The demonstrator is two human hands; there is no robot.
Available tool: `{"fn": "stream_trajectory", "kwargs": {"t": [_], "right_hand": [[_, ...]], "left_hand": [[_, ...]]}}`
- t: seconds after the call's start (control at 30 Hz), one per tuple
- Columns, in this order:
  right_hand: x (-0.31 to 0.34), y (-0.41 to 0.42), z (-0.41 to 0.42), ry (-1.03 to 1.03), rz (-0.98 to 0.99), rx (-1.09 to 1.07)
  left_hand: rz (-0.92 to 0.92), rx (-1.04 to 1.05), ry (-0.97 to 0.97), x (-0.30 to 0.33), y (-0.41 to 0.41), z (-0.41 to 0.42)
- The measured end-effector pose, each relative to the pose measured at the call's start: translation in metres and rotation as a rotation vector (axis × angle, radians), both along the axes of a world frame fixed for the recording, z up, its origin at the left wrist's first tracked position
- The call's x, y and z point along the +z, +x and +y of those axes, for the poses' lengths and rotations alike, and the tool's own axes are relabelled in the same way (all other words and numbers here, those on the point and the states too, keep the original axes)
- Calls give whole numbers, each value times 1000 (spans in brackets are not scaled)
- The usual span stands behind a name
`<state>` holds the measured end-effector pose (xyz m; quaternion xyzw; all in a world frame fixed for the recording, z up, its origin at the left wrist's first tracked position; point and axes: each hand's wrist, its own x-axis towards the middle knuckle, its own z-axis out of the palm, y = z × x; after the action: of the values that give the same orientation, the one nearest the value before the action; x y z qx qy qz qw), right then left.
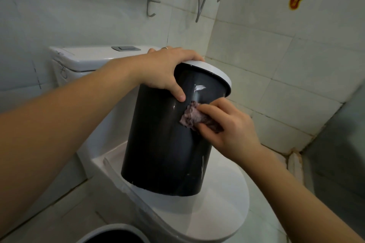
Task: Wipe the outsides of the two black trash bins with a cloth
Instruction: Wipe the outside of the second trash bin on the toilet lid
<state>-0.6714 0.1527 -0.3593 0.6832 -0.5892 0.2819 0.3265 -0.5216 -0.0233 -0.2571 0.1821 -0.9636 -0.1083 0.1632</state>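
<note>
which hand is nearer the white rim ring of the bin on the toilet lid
Left. The left hand grips the white rim ring; the right hand presses the cloth lower on the bin's side.

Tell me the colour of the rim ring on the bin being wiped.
White, on the rim ring of the black bin; seen in the head view.

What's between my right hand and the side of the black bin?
A bunched purplish cloth, pressed by the right hand against the black bin wall, seen in the head view.
</note>
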Motion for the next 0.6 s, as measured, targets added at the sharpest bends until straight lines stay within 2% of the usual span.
{"fn": "stream_trajectory", "kwargs": {"t": [0.1,0.3,0.47,0.6], "right_hand": [[5,-4,0,-4,43,-10],[35,1,-23,-107,-82,-100],[40,2,-25,-101,-25,-70],[38,-16,-12,-129,-94,-180]], "left_hand": [[-13,1,-16,0,-1,0],[-29,-23,-32,3,0,8],[-29,-38,-18,3,1,9],[-30,-23,16,3,5,5]]}}
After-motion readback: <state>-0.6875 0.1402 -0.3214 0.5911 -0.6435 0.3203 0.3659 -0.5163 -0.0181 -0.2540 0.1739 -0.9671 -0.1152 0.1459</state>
